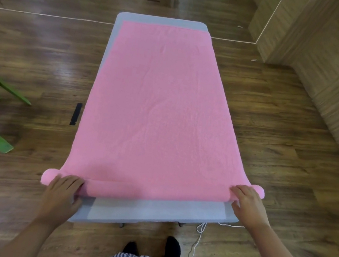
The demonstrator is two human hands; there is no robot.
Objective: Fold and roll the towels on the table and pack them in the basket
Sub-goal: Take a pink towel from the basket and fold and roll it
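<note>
The long pink terry towel lies flat on the narrow grey table, its long axis running straight away from me, the near end turned into a thin roll crosswise just ahead of my hands. My left hand and right hand each grip one end of that roll, equally near. I judge the roll must travel away from me.
</note>
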